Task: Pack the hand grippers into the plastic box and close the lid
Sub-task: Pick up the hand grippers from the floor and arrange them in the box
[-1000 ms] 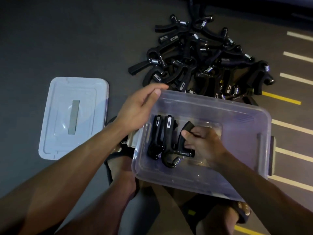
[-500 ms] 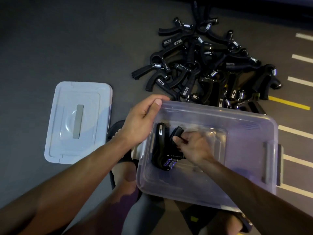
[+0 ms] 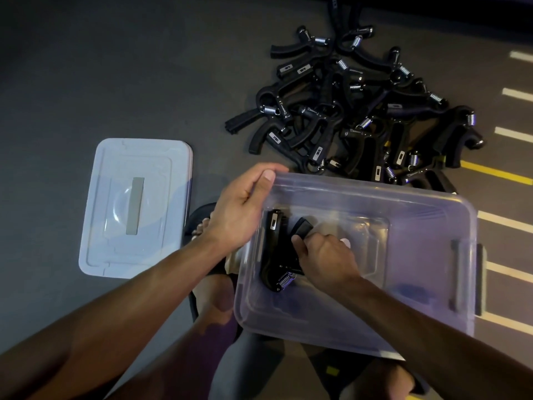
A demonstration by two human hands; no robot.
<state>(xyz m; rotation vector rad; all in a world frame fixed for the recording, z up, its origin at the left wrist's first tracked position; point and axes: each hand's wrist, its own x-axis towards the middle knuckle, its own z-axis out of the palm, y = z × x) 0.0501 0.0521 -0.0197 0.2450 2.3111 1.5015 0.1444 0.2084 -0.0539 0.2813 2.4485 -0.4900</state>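
The right hand grips a hand gripper inside the plastic box, its length running up the frame. The left hand clasps the box's upper-left rim. The pile of grippers lies beyond, upper right, likely nearer the right hand; the lid rests left.

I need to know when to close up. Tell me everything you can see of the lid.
The lid is a pale blue-white plastic rectangle with rounded corners, stepped ridges, a round dished centre and a grey strip along its middle. It lies flat on the dark floor, off the plastic box and apart from it, beyond the left hand gripping the box's corner. Nothing touches it but the floor.
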